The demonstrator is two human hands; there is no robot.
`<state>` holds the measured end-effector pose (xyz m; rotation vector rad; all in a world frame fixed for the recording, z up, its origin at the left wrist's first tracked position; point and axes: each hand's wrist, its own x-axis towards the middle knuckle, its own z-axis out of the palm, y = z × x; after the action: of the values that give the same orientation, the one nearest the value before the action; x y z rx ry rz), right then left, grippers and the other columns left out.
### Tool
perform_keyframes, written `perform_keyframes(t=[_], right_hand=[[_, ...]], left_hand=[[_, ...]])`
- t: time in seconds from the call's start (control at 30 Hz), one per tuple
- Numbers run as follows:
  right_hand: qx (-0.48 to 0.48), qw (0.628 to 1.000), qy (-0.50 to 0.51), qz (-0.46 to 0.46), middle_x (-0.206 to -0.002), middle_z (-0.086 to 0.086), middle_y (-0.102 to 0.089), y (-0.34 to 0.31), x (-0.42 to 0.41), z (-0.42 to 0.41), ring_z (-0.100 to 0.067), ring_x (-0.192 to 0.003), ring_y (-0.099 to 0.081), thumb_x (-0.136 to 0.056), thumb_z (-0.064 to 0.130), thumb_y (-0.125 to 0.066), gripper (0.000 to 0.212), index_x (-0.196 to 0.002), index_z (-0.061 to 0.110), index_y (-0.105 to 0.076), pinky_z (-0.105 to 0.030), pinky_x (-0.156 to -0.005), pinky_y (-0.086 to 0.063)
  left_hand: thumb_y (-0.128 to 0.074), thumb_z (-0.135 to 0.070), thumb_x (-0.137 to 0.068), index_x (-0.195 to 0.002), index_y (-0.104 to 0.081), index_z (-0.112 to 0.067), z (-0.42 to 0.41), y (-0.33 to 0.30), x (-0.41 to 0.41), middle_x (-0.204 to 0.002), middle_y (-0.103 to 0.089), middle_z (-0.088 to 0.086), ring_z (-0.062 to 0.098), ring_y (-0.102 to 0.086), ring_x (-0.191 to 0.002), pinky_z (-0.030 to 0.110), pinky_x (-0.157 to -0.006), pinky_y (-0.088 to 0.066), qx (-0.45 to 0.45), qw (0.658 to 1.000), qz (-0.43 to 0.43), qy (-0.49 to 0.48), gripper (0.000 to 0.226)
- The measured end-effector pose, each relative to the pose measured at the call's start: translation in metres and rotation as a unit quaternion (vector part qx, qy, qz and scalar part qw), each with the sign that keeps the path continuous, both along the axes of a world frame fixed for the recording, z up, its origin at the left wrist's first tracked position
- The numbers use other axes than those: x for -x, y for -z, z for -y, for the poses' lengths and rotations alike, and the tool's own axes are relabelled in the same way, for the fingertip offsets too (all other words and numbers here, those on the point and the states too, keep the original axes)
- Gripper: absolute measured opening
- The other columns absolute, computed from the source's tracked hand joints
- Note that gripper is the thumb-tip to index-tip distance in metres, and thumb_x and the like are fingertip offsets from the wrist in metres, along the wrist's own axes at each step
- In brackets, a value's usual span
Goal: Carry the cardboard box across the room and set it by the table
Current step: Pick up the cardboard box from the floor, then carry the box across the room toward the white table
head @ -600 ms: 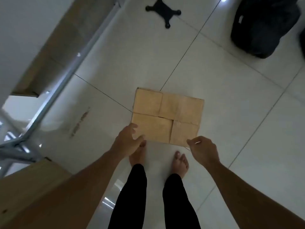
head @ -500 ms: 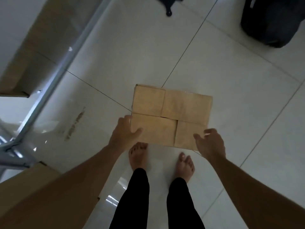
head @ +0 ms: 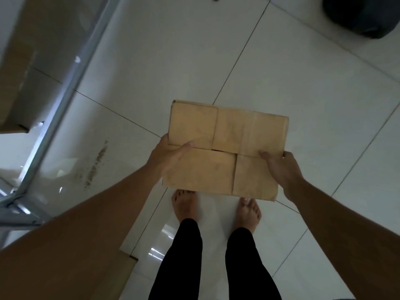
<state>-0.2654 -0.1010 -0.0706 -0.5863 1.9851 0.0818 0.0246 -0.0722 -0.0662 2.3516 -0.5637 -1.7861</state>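
A brown cardboard box (head: 225, 148) with interlocked top flaps is in front of me, above my bare feet. My left hand (head: 166, 156) grips its left side, thumb lying across the top. On the right side my right hand (head: 281, 167) holds the box, its fingers over the top edge. The box appears lifted off the white tiled floor, its near edge covering my toes. At the left stands the table's metal leg (head: 65, 105) with a wooden top (head: 19, 72) above it.
A dark bag (head: 359, 16) sits on the floor at the top right. A wooden panel edge (head: 121, 276) lies low at the left beside my left leg. A brownish smear (head: 95, 167) marks the tile near the metal frame.
Both hands have moved from the near corners onto the box's sides and closed on it. The box now looks larger and nearer, raised toward me.
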Motion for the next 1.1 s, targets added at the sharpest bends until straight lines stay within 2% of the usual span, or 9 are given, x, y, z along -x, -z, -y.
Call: perform_keyframes(t=[0.17, 0.4, 0.5, 0.6, 0.7, 0.87, 0.97, 1.1], right_hand=[[0.014, 1.0, 0.008, 0.015, -0.155, -0.015, -0.052, -0.068, -0.004, 0.008, -0.038, -0.135, -0.055, -0.085, 0.052, -0.07, 0.093, -0.159, 0.008, -0.034, -0.053, -0.108, -0.047], [0.062, 0.997, 0.026, 0.04, -0.154, -0.012, -0.053, -0.233, -0.011, 0.021, -0.035, -0.134, -0.056, -0.087, 0.049, -0.069, 0.087, -0.157, 0.009, -0.036, -0.05, -0.108, -0.048], [0.096, 0.993, 0.047, 0.041, -0.153, -0.013, -0.054, -0.309, -0.008, 0.021, -0.035, -0.133, -0.056, -0.09, 0.048, -0.067, 0.083, -0.156, 0.008, -0.038, -0.049, -0.107, -0.048], [0.139, 0.985, 0.092, 0.04, -0.155, -0.013, -0.052, -0.376, 0.001, 0.015, -0.035, -0.135, -0.055, -0.092, 0.046, -0.065, 0.081, -0.158, 0.008, -0.038, -0.049, -0.108, -0.048], [0.181, 0.973, 0.141, 0.035, -0.157, -0.012, -0.05, -0.434, 0.019, 0.007, -0.034, -0.137, -0.053, -0.093, 0.045, -0.064, 0.079, -0.158, 0.01, -0.039, -0.049, -0.109, -0.046], [0.238, 0.948, 0.21, 0.017, -0.158, -0.014, -0.048, -0.489, 0.066, -0.002, -0.036, -0.139, -0.05, -0.095, 0.046, -0.063, 0.076, -0.157, 0.009, -0.04, -0.049, -0.108, -0.043], [0.248, 0.933, 0.261, 0.021, -0.159, -0.015, -0.046, -0.502, 0.105, -0.007, -0.037, -0.139, -0.048, -0.095, 0.045, -0.063, 0.077, -0.158, 0.008, -0.039, -0.05, -0.108, -0.042], [0.251, 0.906, 0.337, 0.043, -0.157, -0.017, -0.048, -0.508, 0.158, -0.009, -0.039, -0.137, -0.05, -0.093, 0.044, -0.066, 0.079, -0.157, 0.006, -0.039, -0.053, -0.109, -0.044]], left_hand=[[-0.072, -0.065, -0.081, -0.155, -0.046, -0.032, 0.014, -0.07, -0.006, -0.145, -0.063, -0.003, 0.023, -0.063, -0.13, 0.044, -0.11, -0.051, 0.029, 0.999, 0.015, -0.004, 0.085], [-0.07, -0.062, -0.083, -0.151, -0.049, -0.032, 0.043, -0.234, -0.012, -0.14, -0.065, -0.004, 0.024, -0.064, -0.127, 0.035, -0.098, -0.05, 0.094, 0.995, 0.036, 0.013, 0.078], [-0.068, -0.059, -0.087, -0.152, -0.048, -0.032, 0.049, -0.307, -0.008, -0.136, -0.063, -0.005, 0.023, -0.062, -0.125, 0.041, -0.105, -0.051, 0.138, 0.989, 0.049, 0.024, 0.073], [-0.067, -0.058, -0.088, -0.152, -0.048, -0.034, 0.046, -0.374, 0.005, -0.133, -0.06, -0.009, 0.016, -0.057, -0.117, 0.039, -0.101, -0.048, 0.189, 0.98, 0.049, 0.028, 0.071], [-0.065, -0.06, -0.088, -0.155, -0.045, -0.033, 0.045, -0.433, 0.028, -0.144, -0.06, -0.003, 0.026, -0.059, -0.129, 0.053, -0.11, -0.048, 0.213, 0.975, 0.053, 0.033, 0.075], [-0.065, -0.063, -0.085, -0.158, -0.04, -0.032, 0.062, -0.492, 0.086, -0.15, -0.058, 0.003, 0.033, -0.056, -0.136, 0.057, -0.113, -0.044, 0.231, 0.969, 0.038, 0.075, 0.084], [-0.063, -0.065, -0.081, -0.159, -0.038, -0.034, 0.084, -0.511, 0.132, -0.153, -0.055, 0.005, 0.035, -0.054, -0.139, 0.06, -0.114, -0.041, 0.237, 0.964, 0.037, 0.117, 0.088], [-0.062, -0.065, -0.087, -0.163, -0.03, -0.034, 0.12, -0.526, 0.206, -0.162, -0.047, 0.005, 0.035, -0.046, -0.146, 0.059, -0.12, -0.031, 0.231, 0.956, 0.064, 0.172, 0.088]])
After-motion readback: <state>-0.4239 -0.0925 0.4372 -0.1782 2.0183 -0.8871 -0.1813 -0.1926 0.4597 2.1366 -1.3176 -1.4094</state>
